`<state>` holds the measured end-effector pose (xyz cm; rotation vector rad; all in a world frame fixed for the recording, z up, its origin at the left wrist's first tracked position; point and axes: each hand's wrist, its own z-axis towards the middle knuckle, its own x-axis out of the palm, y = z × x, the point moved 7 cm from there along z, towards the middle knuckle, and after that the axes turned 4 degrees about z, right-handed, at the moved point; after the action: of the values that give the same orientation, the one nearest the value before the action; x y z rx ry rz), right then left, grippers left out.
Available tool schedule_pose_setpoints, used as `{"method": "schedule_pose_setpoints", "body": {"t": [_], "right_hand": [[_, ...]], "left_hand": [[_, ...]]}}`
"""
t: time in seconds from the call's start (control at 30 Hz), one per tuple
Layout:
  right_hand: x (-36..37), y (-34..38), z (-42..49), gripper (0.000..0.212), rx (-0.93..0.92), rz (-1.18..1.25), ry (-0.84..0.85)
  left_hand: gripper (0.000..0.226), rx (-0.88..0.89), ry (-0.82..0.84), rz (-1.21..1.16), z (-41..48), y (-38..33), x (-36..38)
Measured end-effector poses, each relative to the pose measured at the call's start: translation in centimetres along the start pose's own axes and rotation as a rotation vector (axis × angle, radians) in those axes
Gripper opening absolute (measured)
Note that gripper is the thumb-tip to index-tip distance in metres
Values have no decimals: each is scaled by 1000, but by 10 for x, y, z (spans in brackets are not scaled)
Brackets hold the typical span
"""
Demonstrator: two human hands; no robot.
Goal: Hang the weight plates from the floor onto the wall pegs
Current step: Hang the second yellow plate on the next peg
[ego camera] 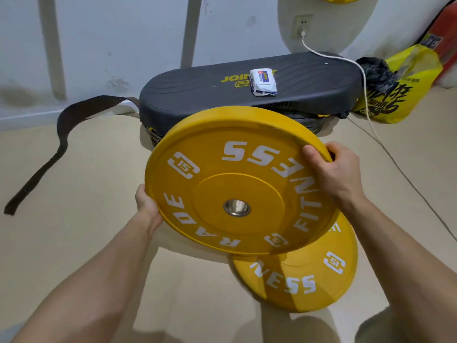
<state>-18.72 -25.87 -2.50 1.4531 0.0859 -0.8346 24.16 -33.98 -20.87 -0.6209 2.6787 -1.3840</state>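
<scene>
Down low, a second plate (309,280) lies flat on the floor, its near-left part tucked under the raised plate (222,169), a yellow disc held tilted above the floor. The left hand (146,206) braces its lower-left rim, fingers gone behind it, so I cannot tell how they lie. The right hand (338,169) pinches the upper-right rim, thumb pressed on the face, fingers curled over the edge. Beyond sits a black platform (309,80) with a wipes pack (262,81) on top, a dark belt (61,129) trailing left, a white cable (366,95) and a yellow bag (405,95) to the right.
</scene>
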Motion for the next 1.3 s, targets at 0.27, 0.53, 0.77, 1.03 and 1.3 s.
{"method": "schedule_pose_setpoints", "body": {"t": [0.27,0.53,0.77,1.03,1.3], "right_hand": [[-35,98,42,65,76,96,65],[-159,300,175,65,46,71,63],[-244,467,321,76,-10,84,47],[-185,535,468,88,16,71,13],[-102,495,582,68,125,66,28]], "left_hand": [[43,91,-95,111,-60,-169,5],[39,165,-203,79,-186,-417,87],[41,236,-219,47,-252,-622,165],[35,212,-200,94,-139,-770,236],[41,165,-120,175,-12,-806,301]]}}
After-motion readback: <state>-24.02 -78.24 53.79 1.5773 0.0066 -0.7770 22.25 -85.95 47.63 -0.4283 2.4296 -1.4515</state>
